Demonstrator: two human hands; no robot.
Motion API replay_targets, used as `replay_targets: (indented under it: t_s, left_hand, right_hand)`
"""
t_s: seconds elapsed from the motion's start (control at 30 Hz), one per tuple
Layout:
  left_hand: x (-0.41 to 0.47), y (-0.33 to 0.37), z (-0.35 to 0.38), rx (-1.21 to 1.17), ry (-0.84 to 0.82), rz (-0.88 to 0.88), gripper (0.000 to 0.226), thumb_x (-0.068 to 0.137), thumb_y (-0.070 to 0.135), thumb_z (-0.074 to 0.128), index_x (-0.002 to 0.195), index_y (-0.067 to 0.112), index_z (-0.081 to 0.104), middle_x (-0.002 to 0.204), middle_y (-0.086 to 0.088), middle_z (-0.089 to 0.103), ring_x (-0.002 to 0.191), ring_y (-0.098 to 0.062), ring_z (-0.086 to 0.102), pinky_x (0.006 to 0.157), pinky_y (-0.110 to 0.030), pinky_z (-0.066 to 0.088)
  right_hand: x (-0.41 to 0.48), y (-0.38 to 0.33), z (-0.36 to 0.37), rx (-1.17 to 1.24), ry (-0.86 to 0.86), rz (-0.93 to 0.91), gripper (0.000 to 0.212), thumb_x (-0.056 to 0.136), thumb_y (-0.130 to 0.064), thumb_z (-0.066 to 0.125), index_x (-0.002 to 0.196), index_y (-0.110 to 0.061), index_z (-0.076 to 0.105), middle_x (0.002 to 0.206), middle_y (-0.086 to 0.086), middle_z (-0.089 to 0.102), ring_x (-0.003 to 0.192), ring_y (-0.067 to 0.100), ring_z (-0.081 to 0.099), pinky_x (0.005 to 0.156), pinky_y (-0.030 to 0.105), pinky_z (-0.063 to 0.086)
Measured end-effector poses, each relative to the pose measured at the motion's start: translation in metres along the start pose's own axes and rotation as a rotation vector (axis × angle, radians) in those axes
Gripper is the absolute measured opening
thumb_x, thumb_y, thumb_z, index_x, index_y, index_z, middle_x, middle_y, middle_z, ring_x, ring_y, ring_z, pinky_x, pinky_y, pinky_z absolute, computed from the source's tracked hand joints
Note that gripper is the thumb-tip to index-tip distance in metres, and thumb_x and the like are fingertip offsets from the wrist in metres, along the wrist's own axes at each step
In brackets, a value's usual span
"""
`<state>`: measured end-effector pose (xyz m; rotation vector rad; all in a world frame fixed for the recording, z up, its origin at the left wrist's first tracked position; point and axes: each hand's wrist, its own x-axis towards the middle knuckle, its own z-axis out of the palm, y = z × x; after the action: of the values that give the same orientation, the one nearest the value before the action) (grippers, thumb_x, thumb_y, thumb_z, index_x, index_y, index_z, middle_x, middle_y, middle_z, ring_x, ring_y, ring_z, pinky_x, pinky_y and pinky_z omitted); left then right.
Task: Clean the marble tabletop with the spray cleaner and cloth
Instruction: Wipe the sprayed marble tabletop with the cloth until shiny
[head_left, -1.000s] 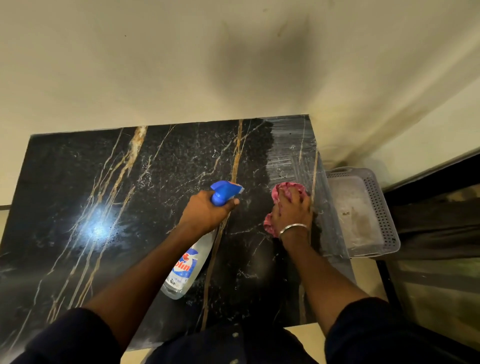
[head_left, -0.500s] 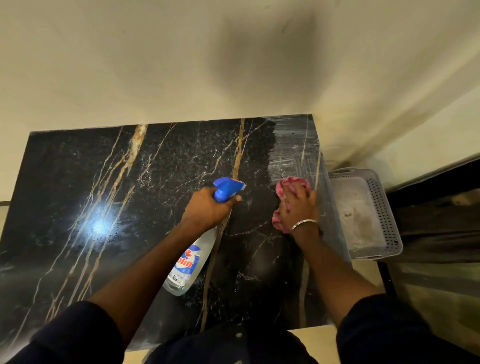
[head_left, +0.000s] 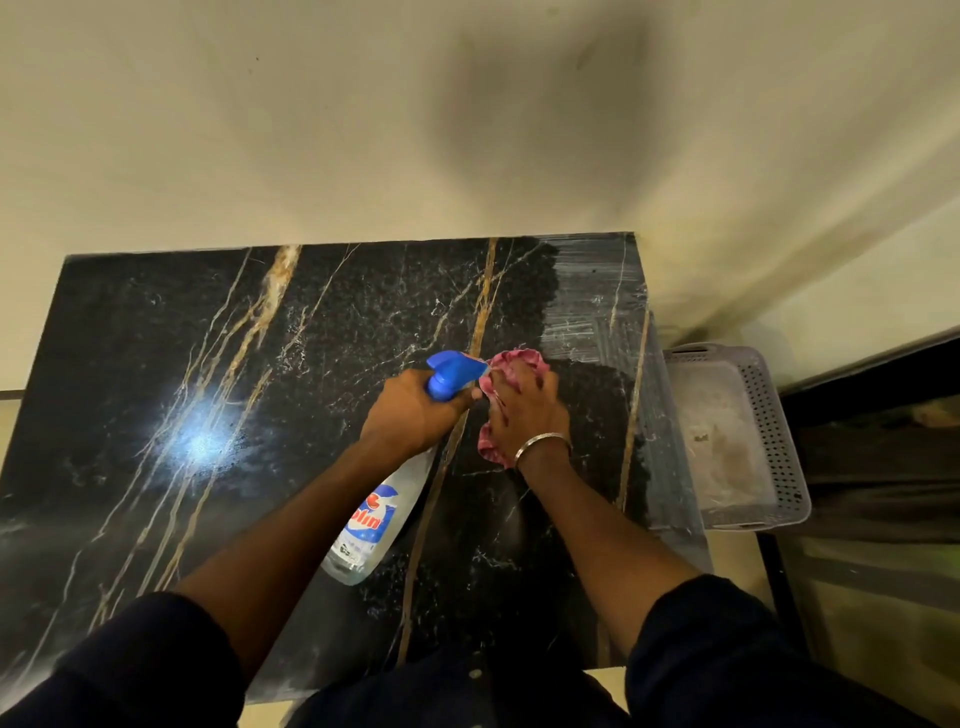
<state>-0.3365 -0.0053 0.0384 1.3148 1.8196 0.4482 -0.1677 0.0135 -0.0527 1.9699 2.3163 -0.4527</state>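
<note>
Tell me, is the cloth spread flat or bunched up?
Bunched up: the pink cloth shows crumpled folds around the right hand, which presses it on the marble tabletop.

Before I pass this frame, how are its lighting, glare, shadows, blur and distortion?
Head view: dim, warm light; a bright glare spot on the marble tabletop, left of the left hand; a soft dark shadow on the wall; wide-angle bending of the table edges; the right hand and cloth look slightly blurred, the rest fairly sharp.

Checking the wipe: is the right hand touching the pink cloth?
Touching. The head view shows the right hand pressing on the pink cloth, fingers laid over it.
</note>
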Motion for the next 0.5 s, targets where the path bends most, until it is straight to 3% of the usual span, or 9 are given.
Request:
replay_targets:
  t_s: [0.13, 0.2, 0.3, 0.4, 0.5]
  left_hand:
    - [0.004, 0.002, 0.0, -0.01, -0.028, -0.019, 0.05, 0.081, 0.051, 0.069, 0.115, 0.016, 0.061, 0.09, -0.006, 0.069, 0.079, -0.019, 0.068, 0.077, -0.039, 0.058]
    - [0.006, 0.004, -0.001, -0.006, -0.037, -0.018, 0.047, 0.082, 0.049, 0.068, 0.113, 0.014, 0.062, 0.089, -0.008, 0.07, 0.08, -0.022, 0.068, 0.078, -0.04, 0.058]
    - [0.009, 0.003, -0.001, -0.015, -0.033, -0.02, 0.047, 0.081, 0.05, 0.069, 0.109, 0.013, 0.063, 0.085, -0.008, 0.07, 0.078, -0.022, 0.069, 0.076, -0.041, 0.059]
    - [0.011, 0.003, -0.002, -0.008, -0.03, -0.022, 0.048, 0.081, 0.051, 0.068, 0.11, 0.014, 0.063, 0.086, -0.007, 0.07, 0.078, -0.021, 0.068, 0.077, -0.042, 0.059]
    - [0.009, 0.004, 0.001, -0.022, -0.022, -0.028, 0.047, 0.081, 0.05, 0.069, 0.112, 0.015, 0.063, 0.089, -0.006, 0.07, 0.079, -0.019, 0.068, 0.076, -0.038, 0.058]
  right_hand:
    - [0.002, 0.047, -0.001, -0.016, -0.015, -0.149, 0.051, 0.094, -0.046, 0.04, 0.144, -0.034, 0.043, 0.149, -0.002, 0.039, 0.124, 0.032, 0.037, 0.094, 0.037, 0.044]
    - [0.006, 0.08, -0.002, -0.006, 0.036, -0.041, 0.056, 0.091, -0.049, 0.029, 0.141, -0.03, 0.048, 0.148, 0.0, 0.043, 0.126, 0.034, 0.041, 0.098, 0.04, 0.036]
    - [0.008, 0.103, -0.01, 0.062, 0.14, 0.177, 0.05, 0.091, -0.039, 0.042, 0.137, -0.025, 0.054, 0.146, 0.006, 0.044, 0.131, 0.036, 0.038, 0.107, 0.044, 0.029]
    - [0.008, 0.079, -0.016, 0.11, 0.139, 0.359, 0.045, 0.093, -0.035, 0.052, 0.138, -0.029, 0.052, 0.153, 0.004, 0.034, 0.135, 0.039, 0.029, 0.105, 0.045, 0.035]
    - [0.013, 0.032, -0.015, 0.115, 0.07, 0.316, 0.048, 0.094, -0.04, 0.05, 0.141, -0.034, 0.045, 0.153, 0.001, 0.03, 0.132, 0.037, 0.028, 0.092, 0.042, 0.046]
